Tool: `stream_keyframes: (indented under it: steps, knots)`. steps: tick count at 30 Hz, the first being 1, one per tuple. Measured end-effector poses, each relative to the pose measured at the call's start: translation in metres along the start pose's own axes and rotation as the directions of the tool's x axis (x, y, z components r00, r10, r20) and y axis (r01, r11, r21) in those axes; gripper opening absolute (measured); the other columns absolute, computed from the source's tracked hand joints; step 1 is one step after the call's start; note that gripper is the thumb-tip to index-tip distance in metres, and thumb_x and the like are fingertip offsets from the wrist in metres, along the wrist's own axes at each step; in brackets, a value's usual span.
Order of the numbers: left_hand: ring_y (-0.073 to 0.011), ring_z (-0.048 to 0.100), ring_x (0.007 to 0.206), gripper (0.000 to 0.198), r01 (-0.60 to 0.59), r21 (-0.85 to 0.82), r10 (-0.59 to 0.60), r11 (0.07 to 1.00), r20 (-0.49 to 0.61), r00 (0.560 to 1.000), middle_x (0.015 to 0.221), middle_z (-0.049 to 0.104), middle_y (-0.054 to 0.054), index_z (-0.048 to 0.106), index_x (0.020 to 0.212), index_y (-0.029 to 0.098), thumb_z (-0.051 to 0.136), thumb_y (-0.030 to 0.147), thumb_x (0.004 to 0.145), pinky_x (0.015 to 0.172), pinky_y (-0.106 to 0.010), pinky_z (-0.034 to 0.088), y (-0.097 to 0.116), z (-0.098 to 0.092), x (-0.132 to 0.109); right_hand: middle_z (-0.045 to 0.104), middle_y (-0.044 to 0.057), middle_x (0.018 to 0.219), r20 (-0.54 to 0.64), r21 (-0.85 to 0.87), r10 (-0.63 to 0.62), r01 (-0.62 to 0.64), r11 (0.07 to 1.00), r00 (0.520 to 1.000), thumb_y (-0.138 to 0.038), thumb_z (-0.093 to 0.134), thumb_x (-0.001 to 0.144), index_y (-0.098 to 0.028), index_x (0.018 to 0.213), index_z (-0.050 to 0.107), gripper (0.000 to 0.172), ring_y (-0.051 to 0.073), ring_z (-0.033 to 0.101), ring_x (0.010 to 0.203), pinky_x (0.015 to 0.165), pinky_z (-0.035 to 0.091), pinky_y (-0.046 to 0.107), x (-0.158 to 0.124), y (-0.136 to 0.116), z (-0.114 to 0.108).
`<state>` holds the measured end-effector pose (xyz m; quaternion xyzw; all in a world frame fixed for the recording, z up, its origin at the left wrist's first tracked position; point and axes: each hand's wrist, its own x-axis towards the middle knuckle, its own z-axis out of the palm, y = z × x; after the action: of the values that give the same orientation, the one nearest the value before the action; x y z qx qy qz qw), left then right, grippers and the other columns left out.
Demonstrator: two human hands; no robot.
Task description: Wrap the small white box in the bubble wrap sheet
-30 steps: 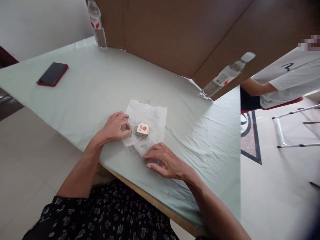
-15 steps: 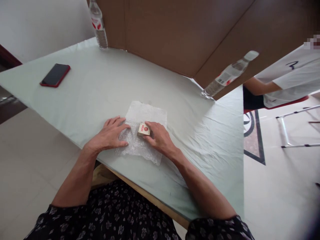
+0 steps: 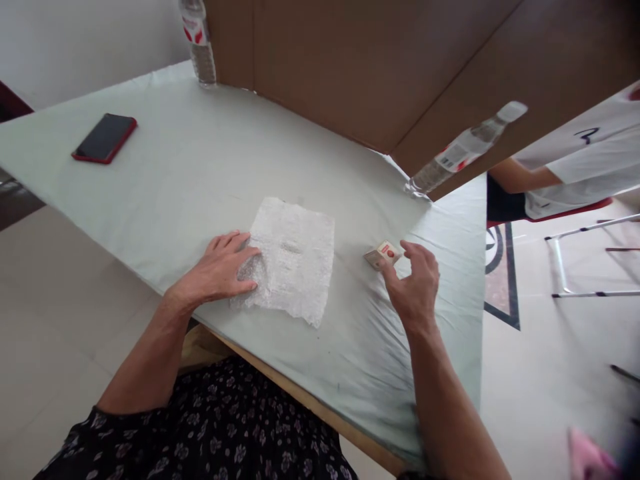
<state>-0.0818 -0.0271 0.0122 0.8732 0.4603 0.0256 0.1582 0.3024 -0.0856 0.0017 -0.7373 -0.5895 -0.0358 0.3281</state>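
Note:
A sheet of bubble wrap [image 3: 300, 260] lies flat on the cloth-covered table [image 3: 200, 167] in front of me. My left hand [image 3: 223, 267] rests at the wrap's left edge, fingers spread, holding nothing. To the right of the wrap is a small cream box [image 3: 384, 253] with red print, on the cloth. Around the box's right side is my right hand [image 3: 415, 280], thumb and fingers apart; the thumb overlaps the box's near edge, and whether it touches is unclear.
A phone in a red case [image 3: 105, 138] lies at the left. A large brown cardboard panel [image 3: 320, 67] stands at the back, with an upright water bottle [image 3: 203, 53] and a tilted-looking one [image 3: 460, 153] by it. Beyond the right table edge sits a person in a white sleeve [image 3: 590, 160].
My right hand has carried the small box from the bubble wrap to the cloth on the right, and its fingers have opened. My left hand has stayed in place.

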Motion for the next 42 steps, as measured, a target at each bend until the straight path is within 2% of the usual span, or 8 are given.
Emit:
stream_keyframes:
  steps: [2,5,12,20,28,32,35,42]
  knots:
    - [-0.0402,0.036,0.147,0.054,0.008,0.007,-0.008,1.0,-0.031,0.999,0.156,0.045,-0.014,0.061,0.132,0.025,0.066,0.042,0.082,0.119,-0.059,0.032,0.001,0.0,-0.001,0.072,0.012,0.112,0.029,0.054,-0.009,0.007,0.999,1.0,-0.04,0.06,0.087,-0.021,0.116,0.066,0.035,0.025,0.067,0.088,0.088,0.053,0.046,-0.011,-0.021,-0.002]
    - [-0.0402,0.04,0.145,0.047,0.032,0.002,-0.032,0.999,-0.126,0.991,0.154,0.046,-0.017,0.062,0.13,0.022,0.062,0.041,0.086,0.118,-0.059,0.034,0.007,0.0,-0.002,0.074,0.005,0.085,0.322,0.15,-0.018,-0.032,0.988,0.947,-0.044,0.059,0.09,-0.021,0.121,0.065,0.039,0.018,0.062,0.062,0.066,0.05,0.034,-0.023,-0.053,0.005]
    - [-0.0379,0.039,0.146,0.044,-0.078,-0.024,0.075,0.997,-0.127,0.989,0.154,0.046,-0.018,0.062,0.128,0.02,0.063,0.038,0.088,0.119,-0.056,0.034,0.033,0.006,-0.001,0.075,0.005,0.087,0.451,0.088,-0.058,0.02,0.996,0.891,-0.027,0.053,0.087,-0.017,0.141,0.053,0.055,0.023,0.066,0.073,0.065,0.045,0.032,-0.012,-0.072,0.042]
    - [-0.0381,0.041,0.144,0.041,-0.059,0.002,0.058,0.998,-0.114,0.992,0.148,0.051,-0.018,0.064,0.125,0.018,0.063,0.035,0.088,0.118,-0.055,0.034,0.035,0.013,0.02,0.075,0.01,0.096,0.382,0.001,-0.083,0.09,0.996,0.92,-0.026,0.051,0.089,-0.018,0.137,0.057,0.049,0.027,0.067,0.084,0.073,0.049,0.037,0.01,-0.069,0.052]
    - [-0.0361,0.037,0.148,0.046,-0.042,-0.066,0.032,0.997,-0.145,0.989,0.154,0.047,-0.017,0.062,0.13,0.02,0.06,0.038,0.088,0.122,-0.056,0.027,0.03,0.024,0.019,0.068,0.014,0.12,0.086,0.015,-0.092,0.091,0.996,0.992,-0.038,0.061,0.085,-0.02,0.125,0.064,0.044,0.028,0.065,0.097,0.095,0.051,0.048,0.021,-0.021,0.009]
    - [-0.0349,0.036,0.15,0.053,-0.038,-0.107,0.016,0.994,-0.202,0.979,0.155,0.047,-0.016,0.058,0.134,0.021,0.061,0.04,0.085,0.124,-0.056,0.023,0.026,0.034,0.019,0.063,0.019,0.134,0.265,0.02,-0.02,0.016,1.0,0.964,-0.048,0.07,0.076,-0.017,0.138,0.055,0.071,0.035,0.063,0.113,0.095,0.05,0.054,0.029,0.016,-0.004]
    - [-0.0347,0.037,0.149,0.061,-0.039,-0.11,0.012,0.993,-0.229,0.973,0.155,0.048,-0.017,0.054,0.139,0.018,0.062,0.041,0.083,0.125,-0.055,0.022,0.026,0.038,0.019,0.07,0.017,0.12,0.404,0.004,0.055,-0.062,0.998,0.913,-0.044,0.069,0.075,-0.017,0.134,0.057,0.067,0.031,0.067,0.1,0.086,0.053,0.049,0.031,0.028,-0.004]
    - [-0.0343,0.037,0.149,0.068,-0.031,-0.144,-0.004,0.989,-0.234,0.972,0.156,0.047,-0.016,0.048,0.144,0.02,0.062,0.039,0.081,0.125,-0.055,0.021,0.029,0.036,0.019,0.074,0.01,0.103,0.304,0.174,-0.023,-0.031,0.984,0.953,-0.042,0.071,0.075,-0.021,0.117,0.065,0.047,0.025,0.066,0.087,0.081,0.054,0.043,0.025,-0.022,-0.007]
